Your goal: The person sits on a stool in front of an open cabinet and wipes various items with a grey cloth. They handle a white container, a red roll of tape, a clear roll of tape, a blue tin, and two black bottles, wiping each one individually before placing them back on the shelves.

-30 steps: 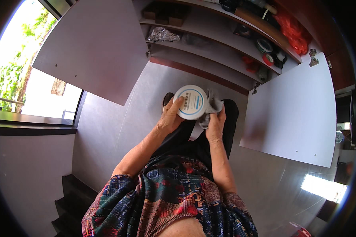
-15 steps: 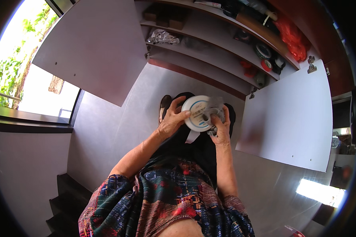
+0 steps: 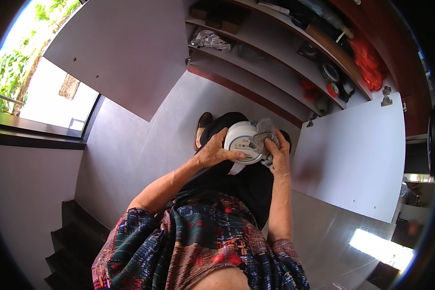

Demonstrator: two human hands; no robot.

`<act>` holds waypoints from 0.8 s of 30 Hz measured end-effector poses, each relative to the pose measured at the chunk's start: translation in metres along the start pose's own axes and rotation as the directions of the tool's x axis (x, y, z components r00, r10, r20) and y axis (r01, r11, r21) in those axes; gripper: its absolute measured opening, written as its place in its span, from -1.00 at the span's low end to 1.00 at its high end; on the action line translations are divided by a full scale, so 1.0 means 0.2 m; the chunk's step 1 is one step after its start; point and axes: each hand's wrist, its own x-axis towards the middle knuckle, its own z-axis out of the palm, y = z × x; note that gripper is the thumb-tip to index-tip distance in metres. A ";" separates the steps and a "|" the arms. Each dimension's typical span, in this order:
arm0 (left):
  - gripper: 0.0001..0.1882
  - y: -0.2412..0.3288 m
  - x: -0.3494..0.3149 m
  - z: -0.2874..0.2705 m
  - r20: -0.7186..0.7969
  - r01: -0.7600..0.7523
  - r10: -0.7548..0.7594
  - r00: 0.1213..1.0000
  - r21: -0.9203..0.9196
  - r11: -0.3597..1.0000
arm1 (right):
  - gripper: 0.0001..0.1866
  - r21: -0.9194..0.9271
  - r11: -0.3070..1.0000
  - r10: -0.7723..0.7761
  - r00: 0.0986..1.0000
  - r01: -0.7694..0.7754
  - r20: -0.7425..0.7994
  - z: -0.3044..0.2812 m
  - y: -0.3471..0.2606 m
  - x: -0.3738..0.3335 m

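A round white tub (image 3: 238,137) with a blue ring and printing on its face is held tilted over my knees. My left hand (image 3: 217,151) grips its left side, thumb across the printed face and fingers behind the edge. In my right hand (image 3: 278,155) is a bunched grey cloth (image 3: 264,133), pressed against the tub's right side and covering part of the printing. A pale strip (image 3: 236,168) hangs just below the tub; what it belongs to I cannot tell.
Ahead stands an open cabinet; its shelves (image 3: 256,60) hold crumpled foil (image 3: 210,40), rolls of tape (image 3: 329,72) and a red plastic bag (image 3: 366,63). The left door (image 3: 125,53) and right door (image 3: 350,154) swing out on either side of me. Dark steps (image 3: 77,241) lie at lower left.
The tub has turned, so its printed face tips differently. My left thumb has slid down across the face. The cloth has shifted on the tub's right side, and the view has tilted slightly.
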 end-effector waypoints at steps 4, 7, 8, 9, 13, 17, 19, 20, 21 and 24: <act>-0.24 0.00 0.00 -0.02 0.049 -0.001 -0.014 0.999 0.291 0.957 | -0.57 -0.383 0.924 0.100 0.969 -0.007 0.224 0.04 -0.19 0.06; -0.31 -0.08 -0.02 -0.02 0.100 -0.064 0.036 0.994 0.293 0.954 | -0.59 -0.698 0.697 0.187 0.898 0.165 0.399 0.15 -0.28 0.12; -0.30 -0.14 -0.03 -0.04 0.147 -0.043 0.004 0.989 0.267 0.963 | -0.60 -0.781 0.558 0.215 0.861 0.280 0.462 0.19 -0.29 0.14; -0.28 -0.15 -0.03 -0.05 0.197 -0.020 -0.029 0.980 0.245 0.969 | -0.61 -0.825 0.404 0.252 0.819 0.394 0.515 0.24 -0.29 0.15; -0.31 -0.06 -0.07 -0.01 0.174 -0.168 0.115 0.978 0.328 0.930 | -0.62 -0.872 0.150 0.418 0.769 0.466 0.483 0.38 -0.28 0.15; -0.16 -0.05 -0.04 -0.04 0.122 -0.302 0.277 0.953 0.420 0.856 | -0.58 -0.808 0.505 0.503 0.656 0.304 0.562 0.33 -0.29 0.31; 0.10 -0.07 -0.05 -0.02 0.066 -0.197 0.190 0.979 0.123 0.973 | -0.56 -0.737 0.673 0.502 0.691 0.067 0.520 0.24 -0.26 0.34; 0.17 -0.04 -0.06 -0.02 0.065 -0.158 0.155 0.986 0.041 0.987 | -0.55 -0.675 0.737 0.482 0.718 -0.022 0.503 0.19 -0.25 0.33; 0.25 -0.01 -0.06 -0.02 0.068 -0.116 0.119 0.991 -0.042 0.992 | -0.54 -0.601 0.792 0.464 0.744 -0.106 0.481 0.16 -0.23 0.32; 0.27 0.02 -0.07 -0.02 0.082 0.019 -0.005 0.997 -0.166 0.986 | -0.57 -0.251 0.924 0.368 0.851 -0.289 0.376 0.10 -0.14 0.22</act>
